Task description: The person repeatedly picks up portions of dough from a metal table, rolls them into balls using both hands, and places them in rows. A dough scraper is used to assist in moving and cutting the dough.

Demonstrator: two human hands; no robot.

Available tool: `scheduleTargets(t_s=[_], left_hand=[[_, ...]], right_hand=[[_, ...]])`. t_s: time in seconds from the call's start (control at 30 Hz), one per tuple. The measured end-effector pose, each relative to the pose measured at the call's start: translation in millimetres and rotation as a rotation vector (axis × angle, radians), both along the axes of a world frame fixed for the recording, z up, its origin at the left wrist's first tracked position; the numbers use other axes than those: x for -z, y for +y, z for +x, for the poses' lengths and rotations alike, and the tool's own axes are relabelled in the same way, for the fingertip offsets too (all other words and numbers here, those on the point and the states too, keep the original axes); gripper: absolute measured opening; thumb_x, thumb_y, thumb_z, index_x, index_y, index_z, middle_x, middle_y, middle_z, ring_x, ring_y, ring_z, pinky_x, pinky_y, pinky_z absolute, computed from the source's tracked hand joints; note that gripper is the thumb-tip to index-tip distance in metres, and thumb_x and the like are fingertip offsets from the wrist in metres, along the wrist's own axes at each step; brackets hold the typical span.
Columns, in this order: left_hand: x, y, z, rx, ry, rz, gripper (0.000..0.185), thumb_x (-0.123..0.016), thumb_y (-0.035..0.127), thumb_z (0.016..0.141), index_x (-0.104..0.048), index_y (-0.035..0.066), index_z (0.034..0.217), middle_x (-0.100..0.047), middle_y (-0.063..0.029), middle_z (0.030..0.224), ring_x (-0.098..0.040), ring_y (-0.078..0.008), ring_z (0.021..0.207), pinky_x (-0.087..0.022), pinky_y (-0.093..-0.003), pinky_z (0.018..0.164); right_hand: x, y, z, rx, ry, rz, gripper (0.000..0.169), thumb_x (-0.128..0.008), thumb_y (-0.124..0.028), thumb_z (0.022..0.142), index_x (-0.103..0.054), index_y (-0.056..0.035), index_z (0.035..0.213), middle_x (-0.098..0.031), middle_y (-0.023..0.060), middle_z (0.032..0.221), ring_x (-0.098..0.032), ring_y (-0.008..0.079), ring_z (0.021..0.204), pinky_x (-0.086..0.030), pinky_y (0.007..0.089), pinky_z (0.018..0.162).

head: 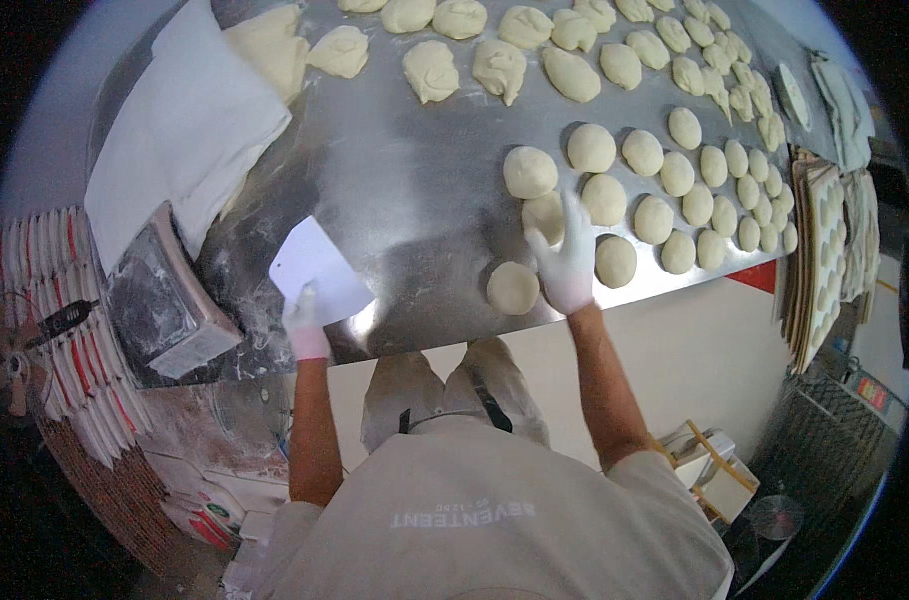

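Observation:
My gloved left hand (306, 324) grips a white plastic dough scraper (316, 271) over the left part of the steel table (394, 277). My gloved right hand (568, 259) is spread, its fingers at a dough ball (543, 216) that it partly covers; whether it presses on the ball is hard to tell. Close to that hand lie a round dough ball (513, 288) on its left and another (616, 262) on its right. More smooth balls stand in rows towards the right. Along the far side are rougher, folded dough pieces (430, 71).
A white cloth (192, 127) partly covers a large dough mass (271, 45) at the far left. A floury, box-like container (166, 292) stands at the table's left end. Stacked trays or boards (814, 255) are beyond the right end, and stacked white sacks (64, 315) at the left.

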State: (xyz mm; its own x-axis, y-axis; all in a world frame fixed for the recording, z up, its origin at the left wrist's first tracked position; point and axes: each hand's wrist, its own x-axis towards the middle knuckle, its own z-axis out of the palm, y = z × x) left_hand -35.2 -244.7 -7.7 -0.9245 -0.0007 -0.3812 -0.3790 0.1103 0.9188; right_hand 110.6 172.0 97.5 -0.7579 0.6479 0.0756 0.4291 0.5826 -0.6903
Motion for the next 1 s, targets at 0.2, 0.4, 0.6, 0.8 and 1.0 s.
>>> scheduleTargets(t_s=[0.2,0.4,0.6,0.8,1.0], left_hand=[[-1.8,0.5,-12.6,0.038,-0.029,-0.031,0.039,-0.071,0.027,0.103,-0.069,-0.002,0.130,-0.071,-0.0052,0.124,-0.067,-0.0156,0.108,-0.053,-0.0345,0.097],[7.1,-4.5,-9.2,0.063,-0.013,-0.019,0.040,-0.068,0.025,0.105,-0.069,-0.004,0.133,-0.072,-0.0059,0.124,-0.065,-0.0150,0.112,-0.050,-0.0335,0.100],[-9.4,3.0,-8.6,0.070,-0.020,-0.064,0.039,-0.065,0.022,0.105,-0.068,-0.005,0.134,-0.072,-0.0059,0.126,-0.065,-0.0154,0.114,-0.049,-0.0324,0.102],[-14.8,16.9,-23.9,0.170,-0.011,-0.140,0.036,-0.067,0.017,0.104,-0.070,-0.005,0.132,-0.074,-0.0067,0.124,-0.066,-0.0157,0.112,-0.051,-0.0325,0.100],[-6.9,189.1,-64.6,0.333,0.009,-0.052,0.030,-0.068,0.010,0.101,-0.073,-0.003,0.128,-0.077,-0.0065,0.116,-0.069,-0.0160,0.104,-0.056,-0.0338,0.093]], right_hand=[[25.0,65.7,-80.0,-0.343,-0.382,0.329,0.090,-0.088,-0.029,0.078,-0.049,-0.0084,0.156,-0.049,0.0255,0.157,-0.054,0.0455,0.139,-0.050,0.0507,0.112],[69.8,115.7,-89.9,-0.153,-0.154,-0.305,0.055,-0.083,-0.028,0.082,-0.072,0.0000,0.128,-0.072,0.0208,0.125,-0.069,0.0371,0.119,-0.055,0.0439,0.104],[58.7,76.7,-94.3,-0.136,-0.099,0.011,0.065,-0.083,-0.028,0.083,-0.064,0.0002,0.139,-0.064,0.0260,0.141,-0.065,0.0380,0.128,-0.053,0.0425,0.106],[54.1,95.4,-73.0,0.067,0.151,-0.579,0.070,-0.073,-0.028,0.101,-0.047,0.0072,0.155,-0.056,0.0246,0.153,-0.059,0.0317,0.139,-0.048,0.0388,0.114],[80.4,116.9,-42.8,-0.055,0.007,-0.344,0.073,-0.069,-0.031,0.105,-0.040,0.0082,0.159,-0.055,0.0241,0.155,-0.055,0.0306,0.143,-0.044,0.0371,0.118]])
